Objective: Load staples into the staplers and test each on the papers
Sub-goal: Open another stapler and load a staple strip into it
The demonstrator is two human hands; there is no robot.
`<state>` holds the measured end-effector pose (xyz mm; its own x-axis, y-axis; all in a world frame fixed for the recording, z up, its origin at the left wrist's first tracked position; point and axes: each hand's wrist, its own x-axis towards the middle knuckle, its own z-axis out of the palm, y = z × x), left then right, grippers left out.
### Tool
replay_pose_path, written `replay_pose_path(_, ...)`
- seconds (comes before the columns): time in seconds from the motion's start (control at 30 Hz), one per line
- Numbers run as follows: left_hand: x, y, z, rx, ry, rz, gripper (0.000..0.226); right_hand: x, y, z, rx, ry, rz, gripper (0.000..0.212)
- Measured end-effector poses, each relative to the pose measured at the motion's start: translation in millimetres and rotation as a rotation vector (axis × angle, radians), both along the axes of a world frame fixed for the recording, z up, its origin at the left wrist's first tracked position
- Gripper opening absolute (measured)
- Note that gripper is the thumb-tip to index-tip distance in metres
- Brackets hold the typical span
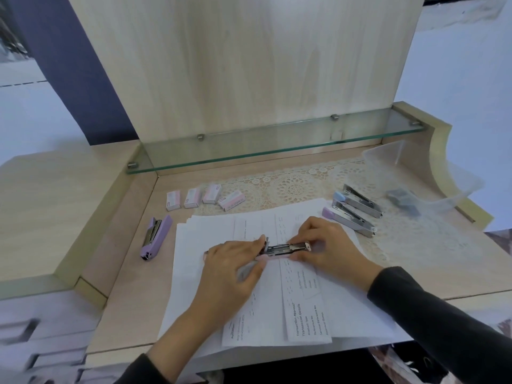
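Mid-task, by my read: pink stapler [285, 249] lay open on the papers [346, 314] at desk centre, metal magazine exposed. Loading looked underway, its test not yet done. The left hand [232, 270] gripped its left end, fingers curled over. The right hand [329, 245] pinched its right end. A purple stapler [155, 236] sat closed near the left edge, possibly finished. The open staplers [354, 214] near the right edge were likely waiting. 4 staple boxes [205, 196] lay toward the back edge.
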<state>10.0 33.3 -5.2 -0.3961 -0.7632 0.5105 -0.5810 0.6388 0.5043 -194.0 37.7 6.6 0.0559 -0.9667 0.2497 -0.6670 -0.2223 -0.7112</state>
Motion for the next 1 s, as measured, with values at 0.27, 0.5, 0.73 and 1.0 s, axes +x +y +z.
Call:
replay_pose_path(0.27, -6.7, -1.5, -4.6, -0.106, -0.257, -0.023, 0.036, -1.0, -3.1, -2.5, -0.032, 0.003, 0.052, 0.019)
replay_pose_path(0.5, -9.8, 0.3, -7.8, -0.108, -0.296, -0.015, 0.037, -0.5, -4.0, -5.7, -0.062, -0.010, 0.047, 0.019)
replay_pose_path(0.73, 1.3, -2.0, 2.2, 0.013, -0.216, -0.072, 0.043, 0.3, -1.2, -4.7, -0.031, -0.013, 0.033, 0.020)
replay_pose_path(1.0, 53.3, -14.0, 9.8, -0.074, -0.380, 0.162, 0.040, 0.2, 1.0, 0.9, 0.009, 0.126, 0.068, 0.018)
